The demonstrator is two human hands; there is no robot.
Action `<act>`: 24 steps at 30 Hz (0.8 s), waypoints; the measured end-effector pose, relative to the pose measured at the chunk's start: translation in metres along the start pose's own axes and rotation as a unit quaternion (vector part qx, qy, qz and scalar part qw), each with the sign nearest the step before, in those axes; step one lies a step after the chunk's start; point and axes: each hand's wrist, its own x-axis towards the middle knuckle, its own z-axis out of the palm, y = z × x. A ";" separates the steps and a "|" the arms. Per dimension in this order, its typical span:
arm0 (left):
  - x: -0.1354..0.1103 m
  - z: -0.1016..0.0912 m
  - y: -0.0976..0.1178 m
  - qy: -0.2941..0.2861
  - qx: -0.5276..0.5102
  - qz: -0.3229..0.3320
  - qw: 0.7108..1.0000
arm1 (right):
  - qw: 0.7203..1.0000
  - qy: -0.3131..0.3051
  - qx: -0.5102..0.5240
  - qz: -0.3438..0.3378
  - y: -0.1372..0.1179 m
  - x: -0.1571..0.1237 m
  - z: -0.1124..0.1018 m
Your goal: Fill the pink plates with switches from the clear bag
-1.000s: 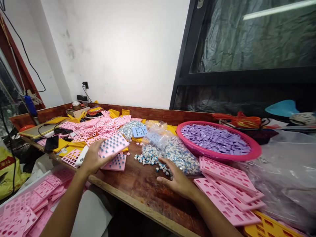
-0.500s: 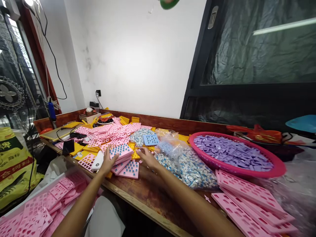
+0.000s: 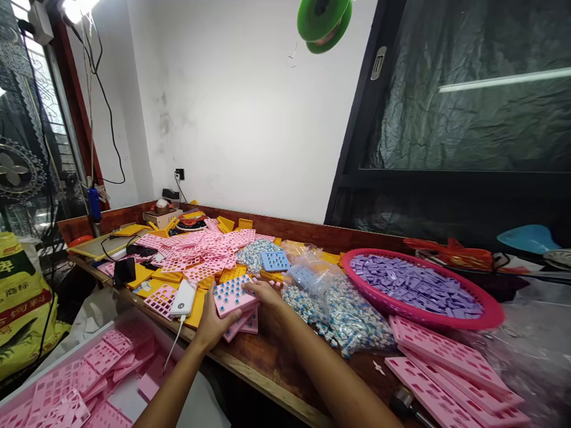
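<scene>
Clearly, the pink board [image 3: 232, 295] is a thick, matte, pale-pink slab, its upper face dotted with rows of small blue-topped parts with pink showing between them. It sits in the person's hands above the near edge of the brown wooden table [image 3: 270, 359], tilted so that the dotted face shows to the camera. The left hand [image 3: 213, 322] clasps its left side, with the thumb laid along the near edge and the fingers wrapped round the far side. The right hand [image 3: 264, 296] curls in at the right-hand corner, its fingertips at the dotted face; whether they pinch a blue part or only touch the board cannot be told. Directly beneath, more pink boards [image 3: 248, 325] overlap at an angle, partly covered by the held one.

Just left of the left hand lies a white device [image 3: 183, 298] with a cable. Beyond the right hand rests a light-blue board [image 3: 274, 260] bearing similar small parts, and beside it a clear bag [image 3: 359, 318] spills white-and-blue pieces near the right forearm.
</scene>
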 end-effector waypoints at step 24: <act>0.028 -0.002 -0.016 -0.165 -0.102 0.051 0.980 | 0.974 0.104 0.175 0.098 0.014 -0.027 -0.011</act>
